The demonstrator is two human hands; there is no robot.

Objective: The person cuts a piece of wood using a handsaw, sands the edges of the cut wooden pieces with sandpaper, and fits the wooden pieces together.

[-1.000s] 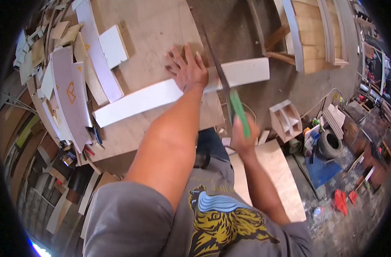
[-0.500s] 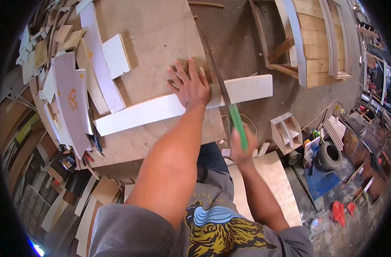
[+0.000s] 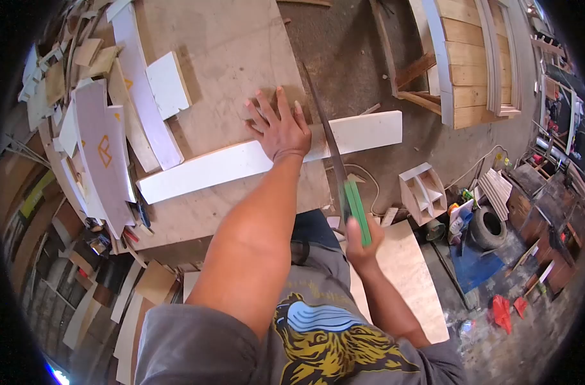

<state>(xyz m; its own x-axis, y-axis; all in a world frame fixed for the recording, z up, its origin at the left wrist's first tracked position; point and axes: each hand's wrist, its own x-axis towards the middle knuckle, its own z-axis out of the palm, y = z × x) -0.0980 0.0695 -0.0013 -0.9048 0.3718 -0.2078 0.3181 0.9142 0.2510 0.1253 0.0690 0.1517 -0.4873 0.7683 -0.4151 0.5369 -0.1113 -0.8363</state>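
Pulled nearer to the body than half a second ago, the saw (image 3: 339, 163) now has its green handle lower in the view, while the white board (image 3: 244, 159) lies much as it did. To my eye that is a stroke drawn back, with the board itself holding steady. Its overhanging right end is in line with the rest, so I judge the cut isn't through; how deep the blade sits, I can't make out from where I stand.

Lengthwise, the board runs left to right across the near part of the tabletop (image 3: 235, 64), its right end jutting past the edge over the floor (image 3: 344, 38). The blade crosses it just beyond that edge, tip pointing to the far side and slightly left.

Both hands are busy: the left hand (image 3: 285, 133) lies open, fingers spread, pressing on the board a little left of the blade; the right hand (image 3: 362, 251) is wrapped around the saw's handle.

Further out, a short white offcut (image 3: 169, 85) lies beyond the board on the left, near a stack with a lilac plank (image 3: 103, 160) marked in orange. Off to the right stand a small divided box (image 3: 424, 192) and, past it, a tyre (image 3: 487, 228).
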